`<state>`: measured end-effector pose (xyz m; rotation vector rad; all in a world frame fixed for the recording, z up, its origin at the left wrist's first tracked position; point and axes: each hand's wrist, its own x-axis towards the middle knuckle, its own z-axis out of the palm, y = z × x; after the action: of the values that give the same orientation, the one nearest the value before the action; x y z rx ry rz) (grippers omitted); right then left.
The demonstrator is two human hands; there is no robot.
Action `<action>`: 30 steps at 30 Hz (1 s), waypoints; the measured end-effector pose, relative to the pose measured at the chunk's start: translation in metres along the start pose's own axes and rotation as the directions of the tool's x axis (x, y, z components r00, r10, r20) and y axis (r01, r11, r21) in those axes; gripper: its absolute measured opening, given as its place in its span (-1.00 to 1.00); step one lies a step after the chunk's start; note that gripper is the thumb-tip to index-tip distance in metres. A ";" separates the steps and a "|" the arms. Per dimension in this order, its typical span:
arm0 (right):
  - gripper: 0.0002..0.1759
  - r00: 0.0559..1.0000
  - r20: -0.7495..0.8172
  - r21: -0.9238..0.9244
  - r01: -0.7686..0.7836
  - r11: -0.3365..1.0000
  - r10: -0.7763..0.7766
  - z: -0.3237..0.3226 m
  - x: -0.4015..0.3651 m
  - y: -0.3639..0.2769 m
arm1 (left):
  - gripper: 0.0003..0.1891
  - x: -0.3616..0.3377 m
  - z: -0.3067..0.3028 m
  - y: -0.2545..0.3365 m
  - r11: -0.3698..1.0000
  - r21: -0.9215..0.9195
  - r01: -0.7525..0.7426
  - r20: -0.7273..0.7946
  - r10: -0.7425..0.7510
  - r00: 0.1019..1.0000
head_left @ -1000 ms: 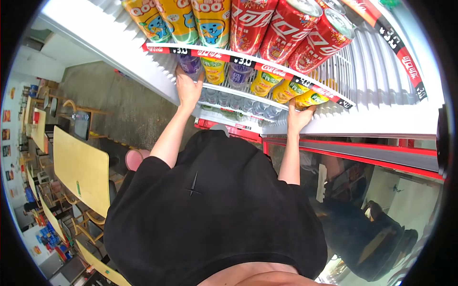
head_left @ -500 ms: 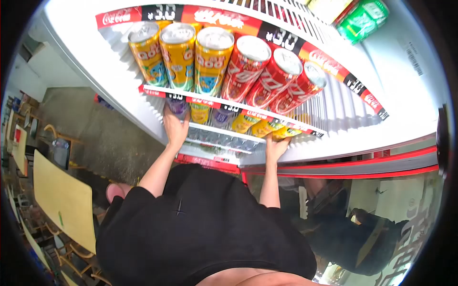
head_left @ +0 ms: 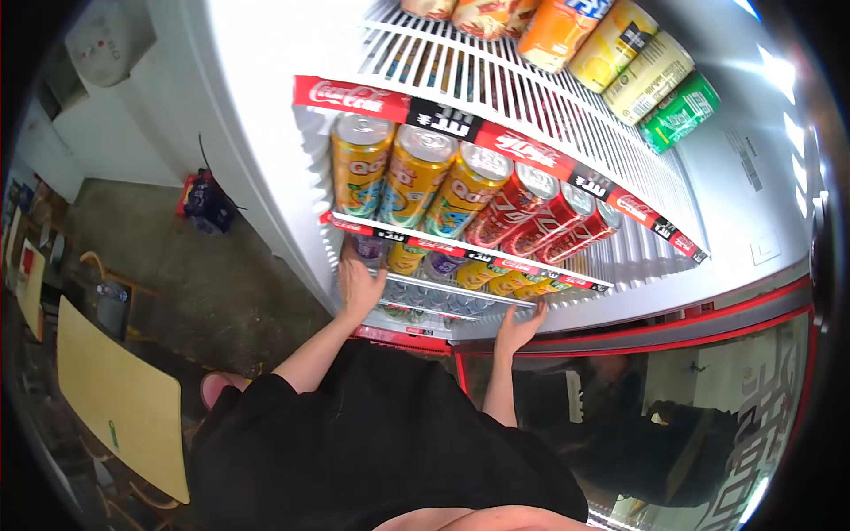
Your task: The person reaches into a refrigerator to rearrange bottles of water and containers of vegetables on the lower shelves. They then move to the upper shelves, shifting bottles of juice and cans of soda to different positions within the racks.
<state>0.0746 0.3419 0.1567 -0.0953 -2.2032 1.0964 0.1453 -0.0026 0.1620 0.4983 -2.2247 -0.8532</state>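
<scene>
left hand [head_left: 359, 288] sat right under the upright purple bottle [head_left: 370, 250], fingers on it – clasp unclear | right hand [head_left: 516, 327] spread open, empty – yellow bottles [head_left: 513, 283] just above it

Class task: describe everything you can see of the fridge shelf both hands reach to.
The lower shelf shows a pale front rail running slantwise down to the right in the open fridge. Purple and yellow drinks sit in a row on it, beneath the red price strip of the shelf above. The left hand covers its left end; the right hand touches its right end.
</scene>
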 end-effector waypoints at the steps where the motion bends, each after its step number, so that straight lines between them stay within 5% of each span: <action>1: -0.22 0.999 0.026 -0.007 -0.046 0.999 0.047 -0.001 -0.014 -0.002 | 0.00 -0.001 -0.002 -0.002 1.000 -0.027 -0.005 0.015 0.005 1.000; 5: -0.40 0.974 0.068 -0.097 -0.209 0.973 0.216 -0.007 -0.076 -0.005 | -0.03 -0.003 -0.007 -0.012 0.990 -0.138 -0.033 0.066 0.042 0.997; 8: -0.51 0.929 0.151 0.061 -0.349 0.935 0.337 -0.007 -0.101 -0.009 | -0.10 -0.004 -0.033 -0.002 0.961 -0.262 0.087 0.167 -0.043 0.985; 11: -0.76 0.954 0.162 -0.078 -0.242 0.967 0.252 -0.012 -0.100 -0.020 | -0.20 -0.012 -0.052 0.002 0.943 -0.325 0.072 0.189 -0.010 0.982; 14: -0.71 0.975 0.157 -0.106 -0.139 0.985 0.154 -0.018 -0.086 -0.053 | -0.25 -0.026 -0.063 -0.004 0.944 -0.329 0.014 0.176 0.047 0.983; 19: -0.75 0.982 0.159 -0.045 -0.097 0.994 0.103 -0.029 -0.072 -0.096 | -0.45 -0.046 -0.081 -0.005 0.906 -0.400 0.141 0.323 -0.005 0.946; 22: -0.82 0.987 0.150 0.031 -0.070 0.997 0.065 -0.025 -0.062 -0.108 | -0.57 -0.056 -0.073 -0.028 0.919 -0.352 0.176 0.521 0.036 0.853; 24: -0.80 0.988 0.133 -0.018 0.078 0.997 -0.075 -0.027 -0.048 -0.123 | -0.66 -0.056 -0.074 -0.030 0.870 -0.367 0.329 0.685 0.014 0.728; 28: -0.95 0.964 -0.037 0.122 0.266 0.956 -0.264 -0.034 -0.003 -0.161 | -0.81 -0.057 -0.083 -0.019 0.870 -0.318 0.376 0.754 -0.008 0.657; 30: -0.96 0.901 -0.266 0.003 0.355 0.935 -0.342 -0.043 0.032 -0.183 | -0.81 -0.061 -0.086 -0.020 0.881 -0.228 0.415 0.802 -0.071 0.593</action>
<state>0.1151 0.2639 0.3259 0.1645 -1.8623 0.8814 0.2505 -0.0200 0.1662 0.2521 -2.6442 -1.9414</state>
